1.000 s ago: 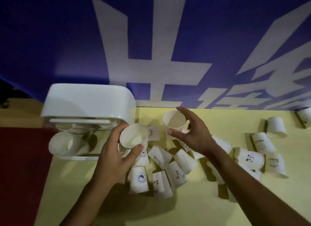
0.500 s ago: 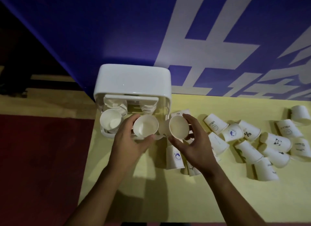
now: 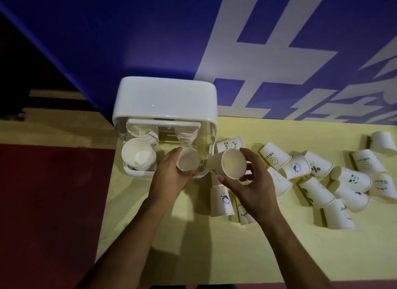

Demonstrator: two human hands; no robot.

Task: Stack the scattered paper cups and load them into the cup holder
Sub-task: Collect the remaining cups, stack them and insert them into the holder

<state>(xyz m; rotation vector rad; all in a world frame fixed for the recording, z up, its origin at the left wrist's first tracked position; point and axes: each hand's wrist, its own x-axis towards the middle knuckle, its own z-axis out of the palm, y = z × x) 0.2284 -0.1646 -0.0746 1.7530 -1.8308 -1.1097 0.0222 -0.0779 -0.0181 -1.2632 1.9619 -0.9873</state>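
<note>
Head, left hand, right hand gripping cups

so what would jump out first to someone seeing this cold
The two hands at centre draw the eye: the left hand grips a paper cup at the front of the white cup holder, and the right hand holds a second cup just beside it, mouth towards the camera. To the right, a jumble of printed cups lies tipped over on the yellow table, with a big blue banner behind.
</note>
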